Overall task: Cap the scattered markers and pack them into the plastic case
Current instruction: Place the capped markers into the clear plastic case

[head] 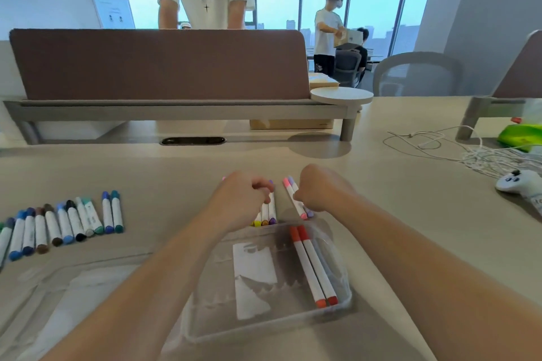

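Just beyond the plastic case (223, 316), the left hand (240, 199) is gripping yellow-to-purple markers (272, 209) and the right hand (319, 193) is pinching a pink marker (299, 209). Two red markers (313, 269) are lying inside the case, and blue-green markers (58, 226) are lying well left of it.

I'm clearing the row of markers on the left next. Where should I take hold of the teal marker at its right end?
Pinch the teal marker across its white barrel at mid-length, coming from above and from its right. It lies flat on the table with the blue marker close along its left side, while its right side is free for a finger.
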`<state>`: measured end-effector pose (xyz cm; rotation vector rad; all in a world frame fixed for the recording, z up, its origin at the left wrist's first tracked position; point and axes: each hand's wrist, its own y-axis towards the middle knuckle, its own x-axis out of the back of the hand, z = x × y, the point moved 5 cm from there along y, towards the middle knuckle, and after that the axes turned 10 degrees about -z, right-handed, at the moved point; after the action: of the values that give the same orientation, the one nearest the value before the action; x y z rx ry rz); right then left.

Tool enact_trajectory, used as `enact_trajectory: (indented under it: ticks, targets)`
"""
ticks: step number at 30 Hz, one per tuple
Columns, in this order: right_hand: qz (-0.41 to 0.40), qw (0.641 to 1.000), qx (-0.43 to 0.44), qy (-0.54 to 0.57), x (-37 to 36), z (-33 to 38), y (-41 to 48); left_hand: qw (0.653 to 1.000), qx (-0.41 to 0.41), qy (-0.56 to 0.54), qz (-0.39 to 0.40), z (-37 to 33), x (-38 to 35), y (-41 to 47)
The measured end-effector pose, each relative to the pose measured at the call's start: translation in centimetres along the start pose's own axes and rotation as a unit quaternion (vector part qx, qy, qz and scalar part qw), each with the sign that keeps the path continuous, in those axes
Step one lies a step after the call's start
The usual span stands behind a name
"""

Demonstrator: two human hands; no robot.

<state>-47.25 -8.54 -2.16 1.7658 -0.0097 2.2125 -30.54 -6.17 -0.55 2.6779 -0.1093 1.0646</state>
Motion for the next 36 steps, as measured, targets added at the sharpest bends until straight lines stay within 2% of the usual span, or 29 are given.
enact_trajectory:
  ticks: [9, 19, 24, 36]
  targets:
    - [-0.009, 0.999, -0.020, 0.025, -1.0, 0.5, 2.0, 0.999, 0.021, -0.025, -0.009, 0.8, 0.3, 1.9]
    - [-0.008, 1.000, 0.001, -0.025, -1.1, 1.9, 1.4, 0.998, 0.047, -0.046, -0.011, 1.4, 0.8, 1.5]
    - [-0.021, 0.999, 0.015, -0.046, -1.1, 1.6, 1.0, 0.998, 0.038, -0.048, -0.003, 1.4, 0.5, 1.0]
    - [0.008, 0.999, 0.016, -0.043, -1.4, 2.6, 0.2, 0.999, 0.031, -0.034, -0.006, 1.8, -0.3, 1.0]
